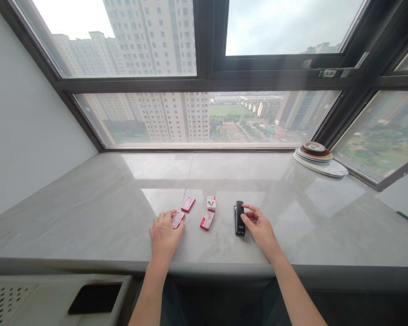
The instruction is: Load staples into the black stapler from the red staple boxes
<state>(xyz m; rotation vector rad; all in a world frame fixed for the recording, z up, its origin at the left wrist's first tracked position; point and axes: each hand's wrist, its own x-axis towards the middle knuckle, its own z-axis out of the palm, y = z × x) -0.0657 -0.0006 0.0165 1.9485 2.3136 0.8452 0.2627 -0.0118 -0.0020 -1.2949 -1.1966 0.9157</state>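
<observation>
A small red-and-white staple box [177,219] lies on the counter, and my left hand [166,233] has its thumb and fingers closed around the sides. Just beyond it, a similar box [188,204] lies slanted. Between my hands are another red-and-white box [207,220] and, touching or nearly touching its far end, a small white box [211,203] with a dark picture on top. My right hand [259,227] has thumb and fingertips on the right edge of a black stapler [240,219], which rests lengthwise on the counter. The undersides of my right fingers are partly hidden.
The grey, glossy counter [98,217] ends at a front edge close to my forearms. A stack of round plates or mats [321,166] stands at the back right, by the dark window frame [204,84]. Below the counter at left is a pale perforated appliance [54,296].
</observation>
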